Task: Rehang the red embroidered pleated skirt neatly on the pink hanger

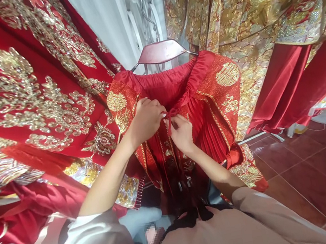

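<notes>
A red pleated skirt (206, 131) with gold embroidered panels hangs by its gathered waistband (171, 78) from a pink hanger (162, 51). At the front of the waistband, a red drawstring cord (171, 114) forms a small knot or loop between my hands. My left hand (149, 118) has its fingers closed at the cord's left side, its fingertips pinching it. Just to the right and slightly lower, my right hand (181, 131) pinches the cord with thumb and forefinger. The exact shape of the knot is partly hidden by my fingers.
Red garments with gold beading (49, 95) hang close on the left. A gold brocade garment (249, 3) and red cloth (284, 85) hang on the right. The hanger's metal hook (145, 8) meets a white rack. Reddish floor tiles (308, 168) lie at the lower right.
</notes>
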### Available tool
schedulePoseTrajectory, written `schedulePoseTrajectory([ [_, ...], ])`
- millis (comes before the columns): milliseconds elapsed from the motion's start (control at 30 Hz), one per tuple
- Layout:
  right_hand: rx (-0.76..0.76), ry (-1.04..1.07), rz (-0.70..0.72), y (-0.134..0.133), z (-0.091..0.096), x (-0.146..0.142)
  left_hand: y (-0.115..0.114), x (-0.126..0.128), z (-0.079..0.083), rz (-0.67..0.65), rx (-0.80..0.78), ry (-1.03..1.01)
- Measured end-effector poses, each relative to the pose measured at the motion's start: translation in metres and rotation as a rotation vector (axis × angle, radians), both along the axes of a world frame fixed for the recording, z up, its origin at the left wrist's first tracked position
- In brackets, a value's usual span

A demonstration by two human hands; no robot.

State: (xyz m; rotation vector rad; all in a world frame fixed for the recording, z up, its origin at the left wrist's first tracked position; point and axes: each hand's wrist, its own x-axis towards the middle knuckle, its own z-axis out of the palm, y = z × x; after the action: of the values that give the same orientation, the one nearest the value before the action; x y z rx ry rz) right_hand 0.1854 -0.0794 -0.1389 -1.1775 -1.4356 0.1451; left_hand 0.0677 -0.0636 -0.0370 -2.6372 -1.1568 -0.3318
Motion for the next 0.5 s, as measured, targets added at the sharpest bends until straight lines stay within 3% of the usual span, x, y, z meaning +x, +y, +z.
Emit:
schedulePoseTrajectory([
  [133,-0.123,0.290,0.178,-0.0005,0.0088,0.0011,0.0004,-0.0036,-0.0039,-0.011,0.043,-0.017],
  [333,-0.239,0.666,0.310,0.0041,0.0059,-0.0041,0.0036,-0.0039,-0.0099,0.002,0.053,-0.035],
  [500,-0.246,0.748,0.368,0.0055,0.0067,-0.0057,0.0015,-0.0014,-0.0094,-0.004,0.048,-0.034],
])
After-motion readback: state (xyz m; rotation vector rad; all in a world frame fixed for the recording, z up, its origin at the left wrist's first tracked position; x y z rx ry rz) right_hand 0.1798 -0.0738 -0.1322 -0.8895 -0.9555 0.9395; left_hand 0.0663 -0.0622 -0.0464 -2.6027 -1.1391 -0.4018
